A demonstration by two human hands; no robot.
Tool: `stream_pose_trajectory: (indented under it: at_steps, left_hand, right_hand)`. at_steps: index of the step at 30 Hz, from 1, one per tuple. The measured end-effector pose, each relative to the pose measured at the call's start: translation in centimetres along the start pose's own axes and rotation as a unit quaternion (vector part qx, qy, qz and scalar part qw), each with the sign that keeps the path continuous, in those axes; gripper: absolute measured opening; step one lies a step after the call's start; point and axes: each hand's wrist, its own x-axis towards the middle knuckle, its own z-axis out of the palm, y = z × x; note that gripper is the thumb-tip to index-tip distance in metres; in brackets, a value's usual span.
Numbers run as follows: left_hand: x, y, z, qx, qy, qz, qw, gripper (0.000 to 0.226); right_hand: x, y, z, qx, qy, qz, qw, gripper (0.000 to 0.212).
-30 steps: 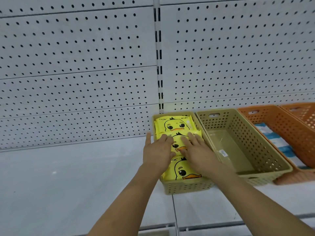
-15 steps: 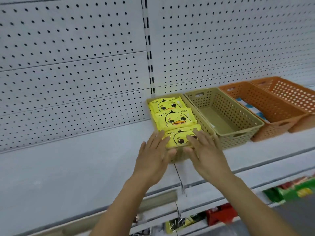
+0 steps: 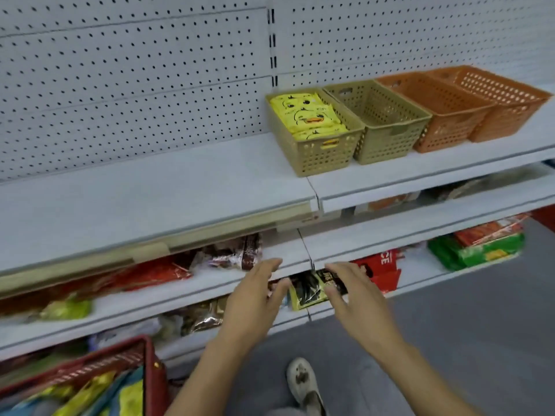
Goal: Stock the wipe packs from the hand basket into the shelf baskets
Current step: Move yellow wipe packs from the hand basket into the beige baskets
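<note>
Now, from the head camera, both hands hang low in front of the lower shelves and hold nothing. The left hand (image 3: 255, 298) and the right hand (image 3: 359, 301) are apart from each other, fingers spread and loose.

The red hand basket (image 3: 151, 385) sits in the bottom left corner, well apart from the shelf baskets. It holds loose packs (image 3: 129, 397) in yellow, green and blue wrappers, but blur keeps me from telling which are wipes.

On the upper shelf (image 3: 150, 190), the left tan basket (image 3: 324, 154) is filled with yellow duck wipe packs (image 3: 309, 115), lying flat and overlapped to near its rim. The second tan basket (image 3: 387, 139), touching its right side, shows no packs in the part of its inside that is visible. Two orange baskets (image 3: 441, 130) (image 3: 504, 118) follow to the right, their contents hidden at this angle. Snack packets (image 3: 237, 253) lie on the lower shelves.

By their look, the wipe packs are light, soft film pouches, squashy and a little slippery. Each is probably best taken flat across its short width, thumb on top and fingers beneath, or as a small stack between two hands.
</note>
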Motion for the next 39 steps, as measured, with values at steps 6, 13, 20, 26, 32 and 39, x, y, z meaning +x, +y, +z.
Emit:
stream_pose_trajectory:
  at_steps: [6, 13, 20, 26, 32, 39]
  left_hand:
    - [-10.5, -4.4, -0.6, -0.011, -0.033, -0.078, 0.996, 0.034]
    - [-18.9, -10.3, -2.2, -0.058, -0.025, -0.161, 0.985, 0.033]
    - [-25.2, -19.5, -6.9, -0.143, 0.014, -0.27, 0.952, 0.025]
    - [-28.2, -32.0, -11.9, -0.193, 0.037, -0.389, 0.9, 0.021]
    - [-25.5, -42.2, -13.5, -0.001, -0.002, -0.315, 0.949, 0.042]
    - [-21.0, -49.0, -10.0, 0.186, -0.13, -0.182, 0.957, 0.051]
  right_hand:
    - [-8.1, -3.7, 4.3, 0.086, -0.062, 0.043, 0.993, 0.043]
    - [-12.2, -8.7, 10.1, 0.128, -0.148, 0.06, 0.979, 0.038]
    - [-13.9, -16.3, 19.1, 0.147, -0.22, 0.066, 0.962, 0.032]
    - [-12.6, -23.4, 31.7, 0.142, -0.309, 0.066, 0.938, 0.027]
    - [-9.2, -24.3, 42.2, 0.002, -0.377, 0.098, 0.921, 0.033]
    - [-6.0, -23.8, 48.7, -0.138, -0.408, 0.095, 0.898, 0.072]
